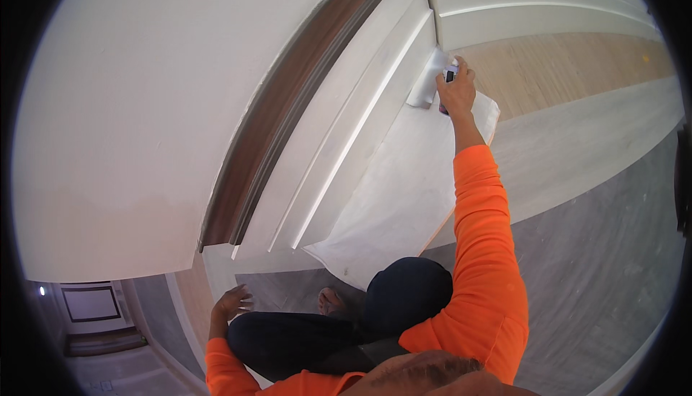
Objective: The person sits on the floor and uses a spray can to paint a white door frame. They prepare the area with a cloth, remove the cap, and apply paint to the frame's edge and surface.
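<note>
Matt white sheet, satiny dark wood-look moulding, grained wood-look floor strip, orange cloth sleeve

A thin white sheet is lying on the grey floor, right of the white panelled wall; near its far end, a flat silvery piece is sitting between wall and small dark-and-white container in the right hand.

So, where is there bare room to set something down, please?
The white sheet is bare between panelled wall and orange sleeve; so is grey floor right of that sleeve. Crowded: the sheet's far end, where the right hand grips a small container.
</note>
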The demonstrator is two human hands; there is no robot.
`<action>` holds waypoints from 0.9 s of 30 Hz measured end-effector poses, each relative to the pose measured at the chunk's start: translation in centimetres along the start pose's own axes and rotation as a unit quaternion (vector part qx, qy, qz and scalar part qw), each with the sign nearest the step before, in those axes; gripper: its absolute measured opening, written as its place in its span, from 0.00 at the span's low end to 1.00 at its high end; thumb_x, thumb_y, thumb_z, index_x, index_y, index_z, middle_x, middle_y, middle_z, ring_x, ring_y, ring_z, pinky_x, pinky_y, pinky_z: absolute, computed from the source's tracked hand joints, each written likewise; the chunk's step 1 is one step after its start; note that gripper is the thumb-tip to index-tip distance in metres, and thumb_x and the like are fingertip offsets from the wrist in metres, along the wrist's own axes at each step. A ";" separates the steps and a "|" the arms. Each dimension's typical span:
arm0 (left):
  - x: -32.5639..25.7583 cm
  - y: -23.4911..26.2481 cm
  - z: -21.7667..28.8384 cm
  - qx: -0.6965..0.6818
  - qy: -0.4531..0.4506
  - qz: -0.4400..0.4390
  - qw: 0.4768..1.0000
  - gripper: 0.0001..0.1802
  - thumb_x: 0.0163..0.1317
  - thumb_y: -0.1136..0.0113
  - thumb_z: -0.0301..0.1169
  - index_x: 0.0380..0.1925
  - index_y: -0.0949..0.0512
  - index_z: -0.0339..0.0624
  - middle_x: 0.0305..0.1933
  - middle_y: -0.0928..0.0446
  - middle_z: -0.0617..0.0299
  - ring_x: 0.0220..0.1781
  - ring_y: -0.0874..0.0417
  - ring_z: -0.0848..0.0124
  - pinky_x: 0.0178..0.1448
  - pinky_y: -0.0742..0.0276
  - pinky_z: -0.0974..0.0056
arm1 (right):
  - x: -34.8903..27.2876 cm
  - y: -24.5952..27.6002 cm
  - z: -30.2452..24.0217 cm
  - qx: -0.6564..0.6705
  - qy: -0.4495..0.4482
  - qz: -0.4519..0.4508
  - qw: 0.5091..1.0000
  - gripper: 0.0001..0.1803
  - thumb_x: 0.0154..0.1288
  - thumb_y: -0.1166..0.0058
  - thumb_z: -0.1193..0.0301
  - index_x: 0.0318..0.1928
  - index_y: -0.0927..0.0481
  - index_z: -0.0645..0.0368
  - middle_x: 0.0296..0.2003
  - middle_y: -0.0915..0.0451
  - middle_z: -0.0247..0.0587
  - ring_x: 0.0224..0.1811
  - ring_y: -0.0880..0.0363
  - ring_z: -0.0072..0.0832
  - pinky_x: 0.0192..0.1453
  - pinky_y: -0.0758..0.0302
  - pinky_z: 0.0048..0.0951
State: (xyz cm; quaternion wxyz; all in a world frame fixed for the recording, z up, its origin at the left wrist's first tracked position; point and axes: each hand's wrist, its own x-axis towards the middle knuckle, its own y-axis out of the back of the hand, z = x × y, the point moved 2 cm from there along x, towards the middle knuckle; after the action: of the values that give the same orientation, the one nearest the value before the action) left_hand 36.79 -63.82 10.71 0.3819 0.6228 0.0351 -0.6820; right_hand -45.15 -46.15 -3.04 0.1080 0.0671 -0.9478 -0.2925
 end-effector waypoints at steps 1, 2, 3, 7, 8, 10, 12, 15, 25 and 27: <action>0.1 -0.1 0.1 0.001 0.002 -0.003 1.000 0.43 0.71 0.40 0.51 0.78 0.45 0.44 0.69 0.29 0.46 0.54 0.17 0.53 0.57 0.19 0.47 | 0.1 0.0 -0.1 0.000 0.003 0.002 1.000 0.37 0.60 0.37 0.61 0.70 0.34 0.44 0.56 0.29 0.55 0.53 0.20 0.54 0.58 0.21 0.48; 0.1 -0.1 0.2 0.001 0.004 -0.006 1.000 0.43 0.71 0.41 0.51 0.78 0.45 0.44 0.69 0.29 0.46 0.54 0.17 0.53 0.57 0.19 0.47 | 0.3 0.1 -0.1 0.000 0.005 0.005 1.000 0.37 0.60 0.37 0.60 0.70 0.34 0.44 0.56 0.29 0.55 0.53 0.20 0.54 0.58 0.21 0.48; 0.1 -0.3 0.3 0.001 0.005 -0.007 1.000 0.44 0.71 0.40 0.51 0.78 0.46 0.44 0.69 0.30 0.46 0.54 0.17 0.53 0.57 0.19 0.47 | 0.3 0.3 -0.4 0.005 0.015 0.019 1.000 0.37 0.60 0.37 0.60 0.69 0.33 0.44 0.56 0.29 0.55 0.53 0.20 0.53 0.58 0.21 0.48; 0.0 -0.2 0.2 0.001 0.006 -0.016 1.000 0.45 0.71 0.40 0.51 0.78 0.47 0.44 0.69 0.30 0.45 0.54 0.17 0.53 0.58 0.19 0.47 | 1.0 1.2 -2.0 0.050 0.079 0.091 0.991 0.37 0.59 0.35 0.60 0.69 0.33 0.44 0.56 0.29 0.54 0.52 0.20 0.53 0.56 0.20 0.49; 0.1 0.0 0.0 0.001 0.006 -0.020 1.000 0.45 0.71 0.40 0.51 0.79 0.48 0.44 0.69 0.30 0.45 0.54 0.17 0.53 0.58 0.19 0.47 | 1.4 1.4 -2.4 0.067 0.102 0.114 0.986 0.37 0.58 0.35 0.60 0.68 0.32 0.43 0.56 0.29 0.54 0.52 0.19 0.52 0.55 0.20 0.49; 0.2 -0.3 0.1 0.001 0.007 -0.021 1.000 0.45 0.71 0.40 0.51 0.79 0.48 0.44 0.70 0.31 0.45 0.56 0.17 0.52 0.59 0.20 0.47 | 1.8 2.3 -3.9 0.077 0.113 0.134 0.981 0.37 0.58 0.34 0.61 0.68 0.32 0.43 0.55 0.29 0.54 0.52 0.19 0.52 0.54 0.20 0.49; 0.1 -0.5 0.3 0.004 0.010 -0.022 1.000 0.45 0.71 0.40 0.51 0.79 0.49 0.44 0.71 0.32 0.44 0.57 0.18 0.51 0.59 0.20 0.48 | 2.3 3.1 -5.2 0.084 0.128 0.153 0.976 0.36 0.58 0.34 0.61 0.67 0.31 0.43 0.55 0.28 0.54 0.51 0.19 0.52 0.53 0.19 0.49; 0.0 -0.6 0.7 0.013 0.013 -0.023 1.000 0.45 0.71 0.41 0.52 0.79 0.49 0.44 0.72 0.33 0.44 0.59 0.18 0.50 0.61 0.21 0.48 | 3.1 3.8 -6.5 0.083 0.146 0.164 0.972 0.36 0.58 0.33 0.61 0.67 0.31 0.43 0.55 0.28 0.53 0.51 0.19 0.52 0.52 0.19 0.49; -0.4 -1.4 1.7 0.029 0.016 -0.020 0.999 0.44 0.72 0.42 0.52 0.79 0.48 0.45 0.73 0.33 0.45 0.61 0.20 0.50 0.63 0.23 0.47 | 4.6 4.2 -7.2 0.057 0.109 0.127 0.984 0.35 0.59 0.35 0.60 0.67 0.31 0.43 0.57 0.28 0.55 0.53 0.19 0.52 0.56 0.20 0.49; -0.3 -1.1 1.4 0.029 0.016 -0.019 0.999 0.44 0.72 0.42 0.52 0.79 0.48 0.45 0.73 0.33 0.45 0.61 0.20 0.50 0.63 0.23 0.47 | 4.5 3.9 -6.5 0.041 0.087 0.108 0.989 0.35 0.59 0.36 0.60 0.68 0.31 0.43 0.57 0.29 0.55 0.54 0.20 0.52 0.57 0.21 0.49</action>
State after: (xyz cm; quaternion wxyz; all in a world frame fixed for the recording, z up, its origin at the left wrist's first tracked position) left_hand 34.95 -63.62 10.81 0.3498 0.6436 0.0329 -0.6800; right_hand -48.21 -47.26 5.16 0.2179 -0.0067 -0.9476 -0.2334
